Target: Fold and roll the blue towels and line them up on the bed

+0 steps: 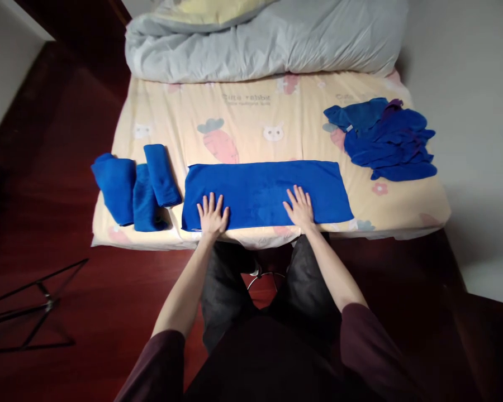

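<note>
A blue towel [255, 190] lies flat as a long rectangle near the front edge of the bed. On its left end rests my left hand [213, 216], palm down with the fingers spread. My right hand [300, 209] presses flat on the towel right of its middle, fingers apart too. Left of the towel are several blue cloth bundles: a rolled towel [162, 176] closest to it, another folded bundle [146, 198] beside that, and a thicker one [116, 187] farthest left. A loose heap of crumpled blue towels [392, 139] lies at the right.
The bed [251, 123] has a pale sheet printed with carrots and rabbits. A grey quilt [268, 42] is bunched across its far side. Below left, black tripod legs [46, 304] stand on the dark red floor [121, 296]. A wall [465, 111] runs along the right.
</note>
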### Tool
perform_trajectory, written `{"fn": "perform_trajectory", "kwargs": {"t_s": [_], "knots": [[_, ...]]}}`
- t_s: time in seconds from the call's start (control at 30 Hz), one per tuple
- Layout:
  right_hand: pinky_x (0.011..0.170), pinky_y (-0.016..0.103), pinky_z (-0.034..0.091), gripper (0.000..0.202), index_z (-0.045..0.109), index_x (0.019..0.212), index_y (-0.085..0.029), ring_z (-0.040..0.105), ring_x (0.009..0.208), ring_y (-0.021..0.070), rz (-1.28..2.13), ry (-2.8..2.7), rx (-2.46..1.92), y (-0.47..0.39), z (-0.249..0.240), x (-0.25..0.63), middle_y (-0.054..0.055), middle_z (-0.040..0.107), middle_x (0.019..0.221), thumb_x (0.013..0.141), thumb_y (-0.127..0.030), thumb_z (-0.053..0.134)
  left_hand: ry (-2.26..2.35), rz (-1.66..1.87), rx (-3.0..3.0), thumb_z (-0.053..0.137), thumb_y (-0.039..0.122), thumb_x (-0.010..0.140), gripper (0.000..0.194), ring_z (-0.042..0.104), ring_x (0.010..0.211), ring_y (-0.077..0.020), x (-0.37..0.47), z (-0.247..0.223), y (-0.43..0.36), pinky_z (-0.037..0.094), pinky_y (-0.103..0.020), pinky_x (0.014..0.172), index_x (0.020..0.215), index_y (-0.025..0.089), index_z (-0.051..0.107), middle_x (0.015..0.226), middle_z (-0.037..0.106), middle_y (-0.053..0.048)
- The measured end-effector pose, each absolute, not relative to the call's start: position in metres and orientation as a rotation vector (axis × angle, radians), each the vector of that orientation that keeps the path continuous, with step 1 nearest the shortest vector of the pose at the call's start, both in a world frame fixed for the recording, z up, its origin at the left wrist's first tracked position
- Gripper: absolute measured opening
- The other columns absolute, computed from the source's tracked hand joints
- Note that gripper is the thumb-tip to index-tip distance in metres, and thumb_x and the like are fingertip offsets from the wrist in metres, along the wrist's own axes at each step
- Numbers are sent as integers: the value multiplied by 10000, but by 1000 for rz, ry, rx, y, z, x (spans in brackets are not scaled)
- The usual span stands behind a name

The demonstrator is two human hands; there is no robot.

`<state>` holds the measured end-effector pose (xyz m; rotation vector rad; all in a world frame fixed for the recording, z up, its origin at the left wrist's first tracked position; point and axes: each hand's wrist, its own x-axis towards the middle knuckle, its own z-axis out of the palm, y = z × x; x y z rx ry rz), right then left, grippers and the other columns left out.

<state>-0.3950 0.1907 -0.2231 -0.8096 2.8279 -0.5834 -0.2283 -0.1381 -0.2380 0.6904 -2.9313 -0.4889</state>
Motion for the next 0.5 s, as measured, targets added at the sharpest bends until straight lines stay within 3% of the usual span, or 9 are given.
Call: {"fn": "perform_trajectory", "kwargs": {"t_s": [0.27,0.5], "knots": [[1401,573,168,711,324,1761,-141,176,1734,287,-254,3043,-310,333,-227,-439,129,192,1857,1144,-491,265,-2785,-526,950,351,531,1113,762,156,1728,-369,-177,-238,-202,123,-614,1393,1741,100,370,1832,227,-195],[1406,582,144,724,305,1766,-135,155,1737,283,-295,3049,-284,351,-233,-443,133,182,1860,1144,-501,234,-2787,-537,958,360,499,1100,767,158,1727,-373,-172,-241,-208,125,-616,1394,1730,62,371,1816,260,-226]]}}
